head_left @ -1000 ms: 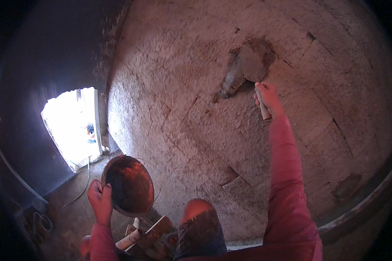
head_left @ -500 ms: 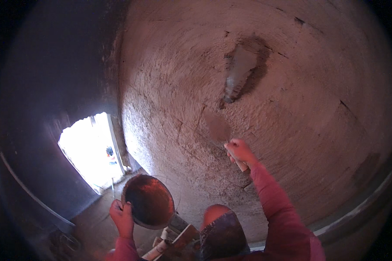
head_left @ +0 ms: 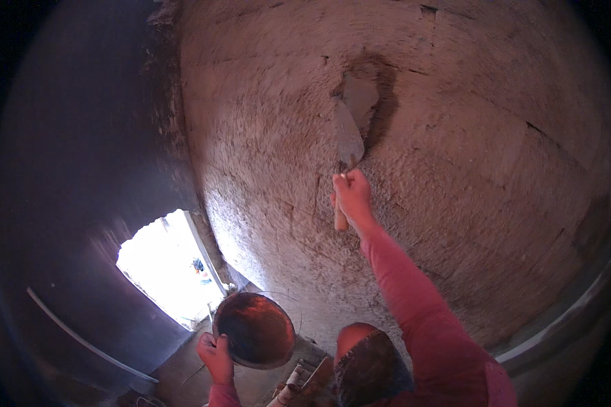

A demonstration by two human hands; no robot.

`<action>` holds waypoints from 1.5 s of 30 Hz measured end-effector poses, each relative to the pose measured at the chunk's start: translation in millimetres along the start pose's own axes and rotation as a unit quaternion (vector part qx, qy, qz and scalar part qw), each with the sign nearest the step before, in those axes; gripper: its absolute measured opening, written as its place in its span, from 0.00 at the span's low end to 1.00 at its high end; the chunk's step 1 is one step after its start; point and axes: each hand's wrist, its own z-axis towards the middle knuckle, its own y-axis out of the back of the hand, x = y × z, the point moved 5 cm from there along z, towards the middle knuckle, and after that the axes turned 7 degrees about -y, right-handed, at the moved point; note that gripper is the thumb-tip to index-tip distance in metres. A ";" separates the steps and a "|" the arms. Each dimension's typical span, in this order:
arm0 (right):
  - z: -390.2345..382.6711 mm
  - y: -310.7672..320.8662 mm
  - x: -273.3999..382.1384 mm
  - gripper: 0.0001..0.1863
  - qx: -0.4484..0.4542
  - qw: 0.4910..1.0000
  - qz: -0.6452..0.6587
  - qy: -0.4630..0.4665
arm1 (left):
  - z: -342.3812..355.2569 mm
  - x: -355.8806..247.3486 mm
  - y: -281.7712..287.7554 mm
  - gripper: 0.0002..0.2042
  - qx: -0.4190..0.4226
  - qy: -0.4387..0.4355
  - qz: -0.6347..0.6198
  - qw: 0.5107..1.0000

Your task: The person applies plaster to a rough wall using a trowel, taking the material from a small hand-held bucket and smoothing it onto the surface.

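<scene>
My right hand is closed around the wooden handle of a pointed trowel. The metal blade lies against the rough wall, over the lower left part of a damp grey mortar patch. Down at the lower left, my left hand grips the rim of a dark round bucket. The bucket is tilted with its mouth toward me; its inside is dark with a reddish sheen, and I cannot tell how much it holds.
A bright opening breaks the dark wall on the left. Below the bucket lie wooden pieces. My knee juts up at the lower middle. A pale strip runs along the wall's base at right.
My right hand has raised the trowel from the bare wall below up onto the mortar patch. The view has shifted, so the bucket and opening appear further right and lower.
</scene>
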 end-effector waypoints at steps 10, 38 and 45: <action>101.2 -33.9 2.2 0.14 -0.149 0.981 -0.049 0.113 | -7.2 31.1 9.0 0.16 0.000 0.021 -0.024 0.999; 37.6 26.8 37.9 0.19 0.044 0.998 0.048 0.021 | -4.6 29.5 14.6 0.16 -0.026 0.041 -0.018 0.999; 41.9 35.8 41.8 0.18 0.043 0.998 0.044 0.013 | -4.5 28.4 8.7 0.16 -0.007 0.044 -0.046 0.998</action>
